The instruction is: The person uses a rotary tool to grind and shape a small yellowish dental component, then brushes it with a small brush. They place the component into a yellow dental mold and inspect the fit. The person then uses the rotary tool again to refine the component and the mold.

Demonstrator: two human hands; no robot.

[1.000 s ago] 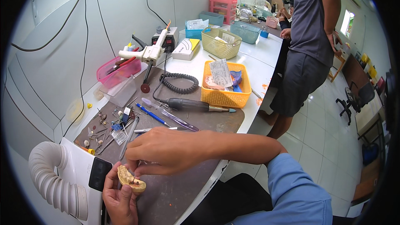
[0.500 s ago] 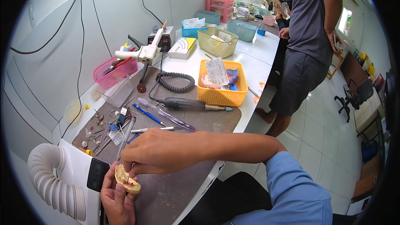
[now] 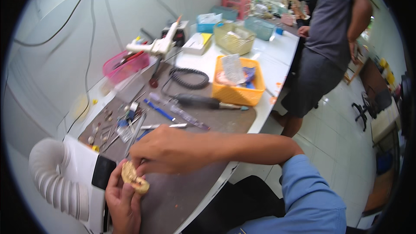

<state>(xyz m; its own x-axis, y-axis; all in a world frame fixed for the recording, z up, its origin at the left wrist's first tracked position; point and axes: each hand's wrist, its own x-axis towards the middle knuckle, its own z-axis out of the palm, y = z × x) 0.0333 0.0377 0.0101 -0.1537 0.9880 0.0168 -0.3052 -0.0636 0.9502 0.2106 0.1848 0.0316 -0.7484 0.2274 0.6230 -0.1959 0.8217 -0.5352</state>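
A yellowish plaster dental model [image 3: 135, 180] rests in my left hand [image 3: 122, 203], gripped between thumb and fingers above the grey mat. My right hand [image 3: 162, 149] reaches across from the right, with its fingers bent together in a pinch at the model's upper side. Whatever those fingers may hold is hidden behind the hand. Small reddish spots show on the inner side of the model. Just beyond my right hand lie a metal hand instrument [image 3: 162, 126], a blue pen-like tool [image 3: 160, 111] and a clear purple-tinted handle [image 3: 190, 118].
Burs and small polishing bits [image 3: 110, 130] litter the mat's left side. A black rotary handpiece [image 3: 197, 101] lies before a yellow basket [image 3: 240, 91]. A ribbed white hose [image 3: 45, 182] curves at the left. A person in grey [image 3: 320, 47] stands beyond the bench's right edge.
The view has shifted, so bench items sit slightly further right and the picture is blurrier. Both hands stay at the dental model, which appears slightly turned.
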